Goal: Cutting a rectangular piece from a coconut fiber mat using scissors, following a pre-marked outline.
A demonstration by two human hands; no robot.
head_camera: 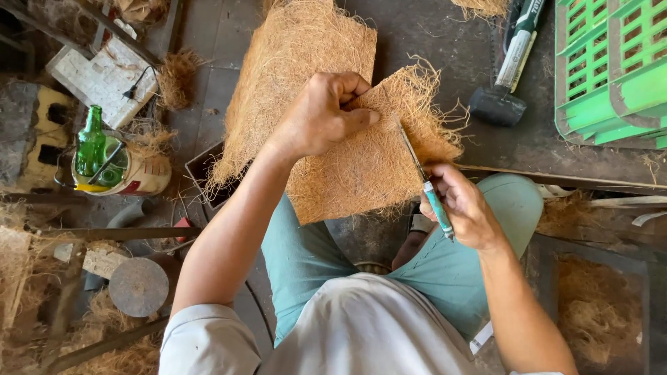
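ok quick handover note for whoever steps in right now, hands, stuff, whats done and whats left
Left hand: fist pressing the top edge of the fibre sheet, which lies over the lap.
Right hand: gripping a thin tool with a teal handle, tip against the sheet just below the left thumb.
Nearby: larger fibre mat on the bench behind, rubber mallet, green crate.
Done: cannot tell how much of the sheet is worked; no clear line shows.
Left: the sheet's edges are ragged, loose fibres all round.

Rough coir-fibre mat (361, 167) (frayed edges); glossy green glass bottle (90, 147).
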